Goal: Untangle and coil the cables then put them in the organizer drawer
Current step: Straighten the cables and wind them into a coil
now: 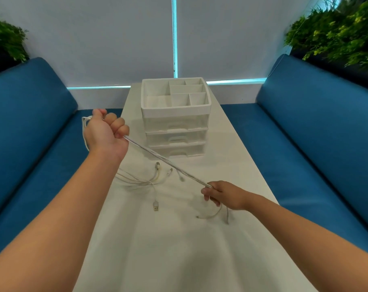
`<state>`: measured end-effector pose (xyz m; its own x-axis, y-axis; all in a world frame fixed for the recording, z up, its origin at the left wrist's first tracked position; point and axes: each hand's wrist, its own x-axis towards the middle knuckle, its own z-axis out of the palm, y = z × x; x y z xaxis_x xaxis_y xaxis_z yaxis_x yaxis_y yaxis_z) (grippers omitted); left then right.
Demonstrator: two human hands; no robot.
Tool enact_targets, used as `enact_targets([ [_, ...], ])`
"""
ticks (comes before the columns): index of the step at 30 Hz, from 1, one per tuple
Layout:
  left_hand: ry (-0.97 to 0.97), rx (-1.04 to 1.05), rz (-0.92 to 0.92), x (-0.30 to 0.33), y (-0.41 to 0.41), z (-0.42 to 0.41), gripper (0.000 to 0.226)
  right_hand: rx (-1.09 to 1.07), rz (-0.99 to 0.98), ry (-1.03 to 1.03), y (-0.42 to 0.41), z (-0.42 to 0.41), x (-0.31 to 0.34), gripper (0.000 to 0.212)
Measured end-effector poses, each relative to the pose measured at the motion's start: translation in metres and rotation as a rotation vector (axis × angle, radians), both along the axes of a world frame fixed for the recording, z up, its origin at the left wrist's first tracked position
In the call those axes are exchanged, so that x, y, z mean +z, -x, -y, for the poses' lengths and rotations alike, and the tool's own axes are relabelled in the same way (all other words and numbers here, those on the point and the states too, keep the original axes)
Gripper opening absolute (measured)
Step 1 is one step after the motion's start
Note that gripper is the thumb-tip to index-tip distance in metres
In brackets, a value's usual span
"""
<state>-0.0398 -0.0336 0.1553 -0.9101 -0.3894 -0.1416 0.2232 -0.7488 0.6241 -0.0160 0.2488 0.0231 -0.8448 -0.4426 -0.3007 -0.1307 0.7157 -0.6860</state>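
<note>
A white cable [166, 162] is stretched taut in the air between my two hands. My left hand [106, 131] is raised at the left in a fist round the cable, and a loop of it hangs behind that hand. My right hand [223, 193] pinches the cable low over the table, with loose ends dangling below it. More white cables [145, 180] lie tangled on the table under the taut one, one ending in a USB plug [155, 206]. The white organizer [175, 131] stands behind them with three shut drawers and a divided top tray.
The white table [178, 249] runs away from me between two blue benches [305, 127]. Green plants [336, 32] stand at both back corners. A pale wall with a lit strip closes off the far end.
</note>
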Motion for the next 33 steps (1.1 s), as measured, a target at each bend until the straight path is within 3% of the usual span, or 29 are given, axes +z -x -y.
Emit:
enact_targets([
  [6, 0.037, -0.008, 0.037, -0.009, -0.005, -0.006, 0.034, -0.247, 0.011, 0.172, -0.009, -0.015, -0.017, 0.048],
  [8, 0.035, -0.004, 0.042, -0.01, -0.005, -0.005, 0.034, -0.286, -0.054, 0.238, -0.012, -0.021, -0.021, 0.04],
  [11, 0.006, -0.007, 0.028, -0.007, -0.004, -0.003, 0.033, -0.217, -0.198, 0.144, -0.015, -0.026, -0.028, 0.016],
  [14, 0.009, -0.032, 0.01, 0.0, -0.003, -0.007, 0.036, -0.239, -0.236, 0.107, -0.015, -0.028, -0.037, 0.022],
  [20, -0.027, -0.116, -0.041, 0.006, -0.004, -0.013, 0.038, -0.561, -0.231, 0.175, -0.008, -0.022, -0.037, 0.053],
  [22, -0.045, -0.115, -0.049, 0.008, -0.005, -0.008, 0.038, -0.539, -0.304, 0.087, -0.009, -0.019, -0.031, 0.054],
  [27, -0.113, -0.108, -0.094, 0.018, -0.004, 0.008, 0.036, -0.233, -0.557, -0.058, -0.024, -0.031, -0.044, 0.041],
  [30, -0.072, -0.13, -0.084, 0.017, -0.003, 0.008, 0.036, -0.197, -0.476, -0.066, -0.022, -0.032, -0.052, 0.035],
  [33, -0.051, -0.152, -0.067, 0.01, -0.004, 0.001, 0.038, -0.349, -0.302, 0.088, -0.018, -0.03, -0.054, 0.029],
])
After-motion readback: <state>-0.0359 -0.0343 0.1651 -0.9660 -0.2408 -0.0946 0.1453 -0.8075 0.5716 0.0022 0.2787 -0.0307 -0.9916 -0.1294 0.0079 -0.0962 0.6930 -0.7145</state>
